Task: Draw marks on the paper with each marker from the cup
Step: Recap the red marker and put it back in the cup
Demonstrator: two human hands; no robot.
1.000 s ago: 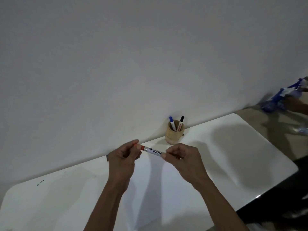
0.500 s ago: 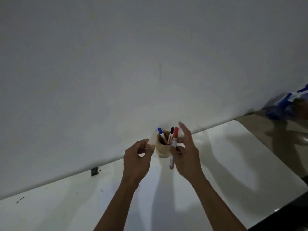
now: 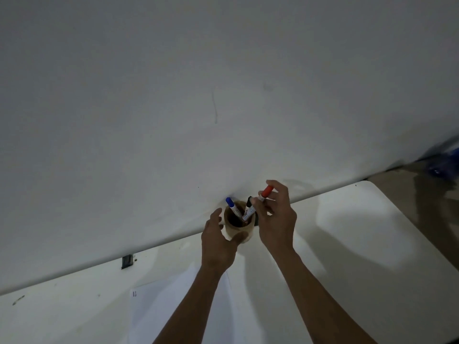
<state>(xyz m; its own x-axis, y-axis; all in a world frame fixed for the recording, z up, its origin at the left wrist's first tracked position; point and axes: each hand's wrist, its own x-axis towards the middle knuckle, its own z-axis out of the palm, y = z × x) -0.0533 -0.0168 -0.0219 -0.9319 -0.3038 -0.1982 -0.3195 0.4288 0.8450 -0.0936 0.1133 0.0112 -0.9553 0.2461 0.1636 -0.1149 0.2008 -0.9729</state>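
Note:
A wooden cup (image 3: 244, 231) stands at the back edge of the white table (image 3: 347, 244), against the wall. A blue-capped marker (image 3: 231, 206) and a black-capped marker (image 3: 249, 201) stick out of it. My right hand (image 3: 277, 219) pinches a red-capped marker (image 3: 266, 191), tilted, with its lower end at the cup's mouth. My left hand (image 3: 218, 242) curls around the cup, thumb on its front wall, fingers by its left side. White paper (image 3: 159, 309) lies in front under my forearms, with small marks near its top left corner.
A small dark object (image 3: 127, 261) sits at the table's rear edge on the left. The plain wall (image 3: 223, 95) rises right behind the cup. Beyond the table's right end is brown floor with a blurred blue object (image 3: 444, 162).
The red marker went from held level between both hands to tilted in my right hand at the cup's mouth. My left hand let go of it and moved onto the cup.

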